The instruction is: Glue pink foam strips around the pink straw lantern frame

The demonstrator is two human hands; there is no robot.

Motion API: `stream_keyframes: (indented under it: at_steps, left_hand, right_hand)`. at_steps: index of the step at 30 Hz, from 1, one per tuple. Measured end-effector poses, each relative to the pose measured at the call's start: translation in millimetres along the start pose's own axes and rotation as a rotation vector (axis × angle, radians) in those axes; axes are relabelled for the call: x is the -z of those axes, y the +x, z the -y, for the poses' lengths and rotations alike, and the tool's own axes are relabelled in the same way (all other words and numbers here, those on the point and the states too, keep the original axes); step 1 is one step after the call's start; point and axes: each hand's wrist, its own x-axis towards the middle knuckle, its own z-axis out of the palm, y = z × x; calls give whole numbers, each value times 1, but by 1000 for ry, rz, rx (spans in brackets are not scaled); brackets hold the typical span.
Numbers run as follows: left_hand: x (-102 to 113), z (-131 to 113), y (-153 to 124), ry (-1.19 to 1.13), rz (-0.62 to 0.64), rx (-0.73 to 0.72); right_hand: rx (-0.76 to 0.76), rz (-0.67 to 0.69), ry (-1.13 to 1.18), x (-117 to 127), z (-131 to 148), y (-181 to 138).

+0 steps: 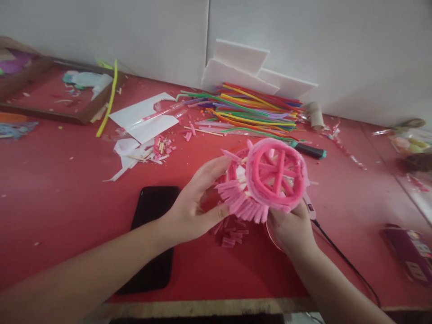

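Note:
In front of me is a pink fuzzy craft piece [280, 173], with a spoked wheel-shaped ring on its top and a fringe of short pink strips along its lower left. My left hand [197, 204] curves round its left side, thumb below and fingers above, touching the fringed part. Under the wheel, my right hand [292, 227] is closed and supports the piece; its fingertips are hidden behind it. A pale device [309, 206] with a switch and a black cord shows just beyond the right hand. Cut pink bits [232, 236] lie on the table below.
A black phone [153, 243] lies under my left forearm. Coloured pipe cleaners [256, 110] are heaped at the back before white boards [241, 56]. A dark marker-like tool [308, 150], a cardboard tube [316, 115], white paper [145, 119], a brown frame [81, 118] and a maroon box [407, 252] lie around.

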Motion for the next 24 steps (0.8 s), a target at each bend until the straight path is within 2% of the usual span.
stream_keyframes:
  at_steps: [4,10,16,24]
  left_hand:
    - [-4,-2,0,33,2,35]
    - [-7,-14,5,176,-77,91]
    - [-11,-24,16,22,-35,119]
    - [-11,-21,15,11,-54,117]
  right_hand:
    - [-37,8,-12,-4,5,0]
    - [2,35,-27,-15,25,-2]
    - [18,60,-57,-20,25,-8]
    - [33,130,-68,-23,23,-7]
